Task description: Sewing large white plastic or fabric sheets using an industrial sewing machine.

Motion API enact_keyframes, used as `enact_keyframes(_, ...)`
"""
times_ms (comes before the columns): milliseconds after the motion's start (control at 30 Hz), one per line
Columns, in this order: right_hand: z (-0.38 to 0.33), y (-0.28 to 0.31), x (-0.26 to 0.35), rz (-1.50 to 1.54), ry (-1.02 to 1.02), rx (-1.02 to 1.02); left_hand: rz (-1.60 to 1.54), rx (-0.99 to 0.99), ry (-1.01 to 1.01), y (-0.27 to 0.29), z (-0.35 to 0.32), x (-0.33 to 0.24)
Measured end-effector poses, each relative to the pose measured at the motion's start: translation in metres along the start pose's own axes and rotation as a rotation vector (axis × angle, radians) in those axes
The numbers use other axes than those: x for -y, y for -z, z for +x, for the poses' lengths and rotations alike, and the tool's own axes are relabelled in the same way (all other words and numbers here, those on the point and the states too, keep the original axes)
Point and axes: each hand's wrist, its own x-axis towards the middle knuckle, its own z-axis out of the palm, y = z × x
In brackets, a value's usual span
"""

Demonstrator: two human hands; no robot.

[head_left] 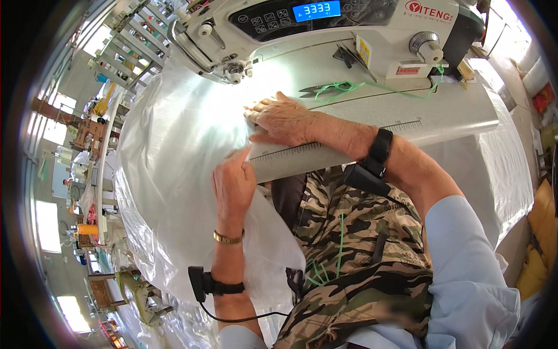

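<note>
A large, thin white sheet (168, 192), shiny like plastic, spreads over the left of the table and hangs toward my lap. My left hand (234, 180) is closed on its near edge with curled fingers. My right hand (285, 120) lies flat on the sheet and the machine bed, fingers stretched toward the brightly lit spot below the sewing head (234, 71). The white sewing machine (360, 43) stands just beyond both hands. Glare hides the needle and the cloth edge there.
Dark thread snips (325, 89) and a loop of green cord (340, 92) lie on the machine bed (453, 110), which has a printed ruler (290, 151) near its front edge. More white sheeting (505, 168) drapes at the right. A camouflage apron (360, 232) covers my lap.
</note>
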Motion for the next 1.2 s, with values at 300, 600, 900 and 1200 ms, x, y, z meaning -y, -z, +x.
enact_keyframes(300,0.003,0.006,0.0,0.121,-0.066,0.001,-0.503,0.016,0.378,-0.003,0.02,0.0)
enact_keyframes(600,-0.093,-0.024,0.075,0.579,0.032,-0.524,-0.878,0.034,0.487,0.021,-0.085,-0.029)
enact_keyframes(900,-0.157,-0.134,0.135,1.121,-0.656,-0.075,-0.305,0.256,0.315,0.016,-0.144,-0.066)
enact_keyframes(1200,-0.218,-0.043,0.151,1.212,-0.375,0.16,-0.11,0.282,0.253,0.031,-0.176,-0.089)
